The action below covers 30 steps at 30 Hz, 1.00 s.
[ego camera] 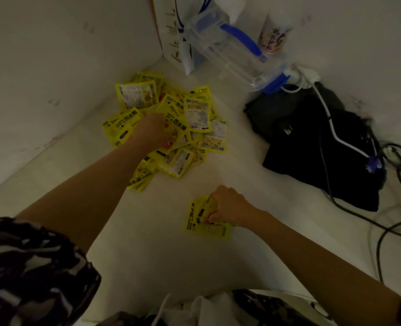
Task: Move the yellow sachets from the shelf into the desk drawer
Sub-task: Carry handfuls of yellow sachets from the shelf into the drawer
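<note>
A big pile of yellow sachets (171, 123) lies on the white shelf (218, 267), back near the corner where the walls meet. The left hand (153, 130) is down in the middle of that pile, and its fingers look curled into the sachets, but they are hidden under the hand, so I cannot tell if it really has hold of any. The right hand (230, 205) is closer to the person, well apart from the pile. Its fingers are curled around a small bunch of sachets (206, 222), and the bunch touches the shelf. So the job looks like it is only getting going. Nearly all the sachets are on the shelf, and only the few in the right hand are picked out. The desk drawer is not in the picture at all (so I cannot say if any sachets are in it). What is left is a lot: gather up the pile, carry it over, and drop it in the drawer, maybe in many trips. Other things share the shelf too: a clear box with blue clips (237, 55), a black bag (312, 142) and some cables (394, 231) on the right side.
</note>
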Each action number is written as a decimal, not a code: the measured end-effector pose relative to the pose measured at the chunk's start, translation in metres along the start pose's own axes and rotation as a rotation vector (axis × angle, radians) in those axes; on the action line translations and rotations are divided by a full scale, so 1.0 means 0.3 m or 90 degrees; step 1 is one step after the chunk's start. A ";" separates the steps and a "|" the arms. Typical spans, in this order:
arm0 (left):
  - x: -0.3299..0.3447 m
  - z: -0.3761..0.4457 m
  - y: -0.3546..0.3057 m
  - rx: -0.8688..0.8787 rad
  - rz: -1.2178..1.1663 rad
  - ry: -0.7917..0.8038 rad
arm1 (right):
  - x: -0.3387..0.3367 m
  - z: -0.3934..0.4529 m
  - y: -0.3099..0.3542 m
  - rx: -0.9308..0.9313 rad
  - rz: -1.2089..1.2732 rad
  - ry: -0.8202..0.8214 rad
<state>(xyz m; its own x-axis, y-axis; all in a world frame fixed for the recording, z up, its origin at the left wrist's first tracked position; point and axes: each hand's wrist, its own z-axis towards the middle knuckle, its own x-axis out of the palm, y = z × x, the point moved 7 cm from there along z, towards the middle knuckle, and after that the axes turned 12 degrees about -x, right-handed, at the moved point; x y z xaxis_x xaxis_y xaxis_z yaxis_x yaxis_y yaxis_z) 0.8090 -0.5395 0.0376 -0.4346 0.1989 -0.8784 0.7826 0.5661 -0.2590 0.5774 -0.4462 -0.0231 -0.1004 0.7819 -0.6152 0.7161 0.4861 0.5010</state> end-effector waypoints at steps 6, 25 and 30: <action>0.037 0.038 -0.036 -0.017 0.080 -0.018 | 0.025 0.000 0.035 -0.043 -0.103 -0.033; 0.097 -0.048 -0.021 -0.108 0.018 -0.043 | 0.078 -0.016 0.036 -0.045 -0.084 -0.041; 0.092 -0.100 0.038 -0.124 -0.115 -0.083 | 0.034 -0.050 0.017 -0.039 0.029 -0.068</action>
<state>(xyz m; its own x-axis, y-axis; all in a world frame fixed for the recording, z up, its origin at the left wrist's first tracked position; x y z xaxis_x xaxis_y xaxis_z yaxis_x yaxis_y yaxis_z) 0.7926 -0.5037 0.0225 -0.4890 -0.0161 -0.8722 0.5919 0.7283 -0.3453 0.5698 -0.4298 -0.0178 0.0082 0.7598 -0.6502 0.6742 0.4760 0.5647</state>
